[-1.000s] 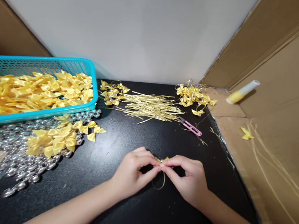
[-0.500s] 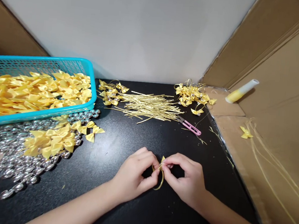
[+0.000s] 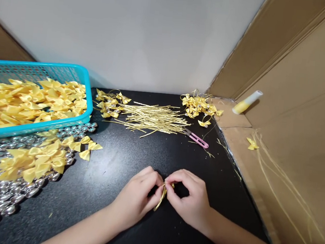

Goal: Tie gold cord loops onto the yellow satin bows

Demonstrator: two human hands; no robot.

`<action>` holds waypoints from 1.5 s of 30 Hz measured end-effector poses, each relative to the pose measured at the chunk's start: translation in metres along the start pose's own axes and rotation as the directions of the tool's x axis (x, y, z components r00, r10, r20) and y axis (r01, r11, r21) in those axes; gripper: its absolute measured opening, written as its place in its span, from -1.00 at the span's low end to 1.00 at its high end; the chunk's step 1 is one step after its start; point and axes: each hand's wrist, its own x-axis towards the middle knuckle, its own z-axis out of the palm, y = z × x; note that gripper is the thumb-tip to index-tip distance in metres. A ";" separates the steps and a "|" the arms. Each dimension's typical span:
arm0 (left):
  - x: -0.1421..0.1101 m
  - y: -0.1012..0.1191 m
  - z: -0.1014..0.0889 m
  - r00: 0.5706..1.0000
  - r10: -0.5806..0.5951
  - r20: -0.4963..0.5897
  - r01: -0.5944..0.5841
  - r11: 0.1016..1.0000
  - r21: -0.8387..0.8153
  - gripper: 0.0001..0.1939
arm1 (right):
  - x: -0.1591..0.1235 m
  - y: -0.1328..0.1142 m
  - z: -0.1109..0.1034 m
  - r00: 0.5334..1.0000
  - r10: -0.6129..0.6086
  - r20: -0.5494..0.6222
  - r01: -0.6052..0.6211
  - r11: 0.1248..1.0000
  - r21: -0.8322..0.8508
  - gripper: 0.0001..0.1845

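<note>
My left hand (image 3: 140, 191) and my right hand (image 3: 191, 197) meet low over the black table, thumbs and fingertips pinched. Between them is a loop of thin gold cord (image 3: 160, 201), its lower end hanging out below the fingers. Both hands grip this cord close together. A small bit of yellow ribbon (image 3: 173, 185) shows at my right fingertips; the rest of it is hidden. Beyond the hands lies a pile of straight gold cord pieces (image 3: 154, 118). Pink thread snips (image 3: 198, 139) rest at that pile's right end.
A turquoise basket (image 3: 88, 95) of yellow bows stands at left. In front of it are silver beads (image 3: 7, 210) and loose bows (image 3: 36, 159). Bows with beads and cord loops form a left cluster (image 3: 109, 103) and a right cluster (image 3: 198, 104). Cardboard (image 3: 300, 123) walls the right side.
The view has shifted slightly right. The cord loop has turned, appearing narrower and slanting down to the left, and less yellow ribbon shows above the fingertips. Both hands keep their pinch.
</note>
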 end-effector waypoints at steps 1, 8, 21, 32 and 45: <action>0.000 0.000 0.001 1.000 -0.006 -0.002 0.006 1.000 -0.005 -0.86 | -0.001 0.000 0.000 1.000 -0.001 -0.006 0.001 1.000 0.002 -0.83; 0.002 0.004 0.000 0.999 -0.002 -0.045 -0.003 0.994 -0.111 -0.85 | -0.001 -0.001 -0.001 0.999 0.017 -0.040 -0.016 1.000 0.024 -0.83; 0.000 0.004 0.004 0.985 -0.173 0.007 0.169 0.953 -0.252 -0.81 | -0.002 0.001 0.000 0.996 0.071 -0.060 -0.066 0.994 0.084 -0.81; -0.004 -0.003 0.007 0.994 -0.041 -0.099 0.035 0.998 -0.059 -0.76 | 0.005 0.003 -0.008 0.993 -0.098 -0.061 0.103 0.992 0.078 -0.77; 0.003 0.003 -0.008 0.997 0.001 -0.079 -0.001 1.000 0.000 -0.88 | 0.009 0.008 -0.013 0.995 -0.100 -0.009 0.100 0.985 0.143 -0.77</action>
